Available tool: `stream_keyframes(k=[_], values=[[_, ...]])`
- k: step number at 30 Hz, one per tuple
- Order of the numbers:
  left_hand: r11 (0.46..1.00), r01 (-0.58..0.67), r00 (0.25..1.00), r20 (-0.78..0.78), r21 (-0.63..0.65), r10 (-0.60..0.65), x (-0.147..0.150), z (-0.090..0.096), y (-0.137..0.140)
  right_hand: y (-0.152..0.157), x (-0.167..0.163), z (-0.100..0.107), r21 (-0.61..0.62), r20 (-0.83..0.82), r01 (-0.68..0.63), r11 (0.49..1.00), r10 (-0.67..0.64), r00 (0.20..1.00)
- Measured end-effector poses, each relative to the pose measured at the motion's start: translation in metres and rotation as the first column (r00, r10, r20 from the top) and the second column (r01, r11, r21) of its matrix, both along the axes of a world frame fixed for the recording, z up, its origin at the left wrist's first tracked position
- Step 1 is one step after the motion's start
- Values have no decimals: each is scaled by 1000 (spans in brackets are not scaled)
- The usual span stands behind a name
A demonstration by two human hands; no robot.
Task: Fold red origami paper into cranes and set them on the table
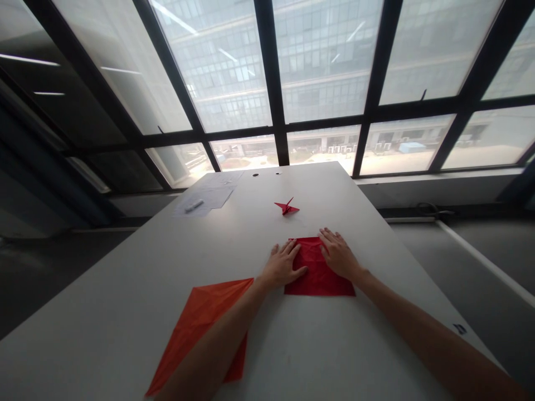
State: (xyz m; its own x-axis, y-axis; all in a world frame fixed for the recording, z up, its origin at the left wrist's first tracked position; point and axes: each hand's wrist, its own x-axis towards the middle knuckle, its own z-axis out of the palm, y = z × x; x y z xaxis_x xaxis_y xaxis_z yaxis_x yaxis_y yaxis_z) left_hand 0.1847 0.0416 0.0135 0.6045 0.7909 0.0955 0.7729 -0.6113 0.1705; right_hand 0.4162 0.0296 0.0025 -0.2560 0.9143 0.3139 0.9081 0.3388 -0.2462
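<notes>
Left hand and right hand lie roughly flat, not clamped — just resting on the red paper on the table. I'd press evenly so nothing skews, and not let the left forearm drag the orange paper — the red crane sits clear beyond.

Across the white desk, my fingers can pass either side of the small red paper crane; flat orange paper lies beneath my left forearm.
</notes>
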Motion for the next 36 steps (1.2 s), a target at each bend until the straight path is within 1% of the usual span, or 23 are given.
stream_keyframes(k=[1,3,5,6,8,13,17,20,27,31,36], values=[[1000,26,1000,14,7,-26,1,2,-2,-1,-3,1,-3,-4,-89,996,89,996],[996,83,996,37,22,-83,5,6,-8,-3,-9,1,-44,9,-237,971,237,971],[993,118,992,40,30,-120,8,7,-13,-6,-11,-1,-105,33,-303,947,308,951],[992,121,992,36,32,-122,8,7,-14,-7,-12,-3,-131,43,-304,944,312,949],[995,94,995,24,36,-95,9,4,-17,-9,-11,-5,-162,56,-268,950,280,958],[999,6,1000,13,49,-6,8,0,-18,-12,-10,-5,-175,54,-208,962,220,974],[991,-72,995,78,110,64,11,3,-13,-11,-10,-3,-195,46,-223,955,236,971],[983,-111,987,132,146,92,11,3,-8,-11,-9,-3,-203,42,-255,945,269,962],[965,-205,950,272,165,155,5,-3,4,-10,-8,-3,-198,38,-283,938,296,954],[972,-177,955,266,152,132,4,-6,7,-11,-9,-2,-194,34,-304,933,316,948],[966,-230,951,237,115,198,3,-9,8,-12,-9,-1,-193,34,-301,934,313,949]])
